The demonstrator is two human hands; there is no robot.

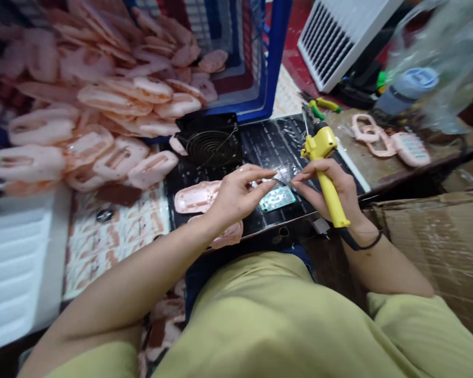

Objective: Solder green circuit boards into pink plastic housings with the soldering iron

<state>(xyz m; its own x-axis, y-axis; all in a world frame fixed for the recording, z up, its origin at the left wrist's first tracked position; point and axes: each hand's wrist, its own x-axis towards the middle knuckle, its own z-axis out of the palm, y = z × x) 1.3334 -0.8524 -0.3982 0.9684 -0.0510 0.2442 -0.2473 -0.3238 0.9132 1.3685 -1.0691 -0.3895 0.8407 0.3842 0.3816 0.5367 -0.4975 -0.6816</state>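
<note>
My left hand [240,191] pinches a thin dark wire [279,181] between thumb and fingertips. Resting in my right hand [339,184] is a yellow soldering gun [326,181], its metal tip pointing up and away from me. The thumb and forefinger of that hand pinch together at the other end of the wire; what exactly they grip is too small to tell. Just below the fingertips lies a green circuit board [278,198] on the black work surface. Left of it is a pink plastic shell [197,197], partly behind my left hand, and another pink shell [228,234] sits under my left wrist.
A blue crate [274,63] full of pink shells [122,100] stands at the back left, with several shells spilling out. In front of it is a black fan [211,139]. Green-handled pliers [325,105], pink frames [372,134] and a lidded bottle [408,89] lie right.
</note>
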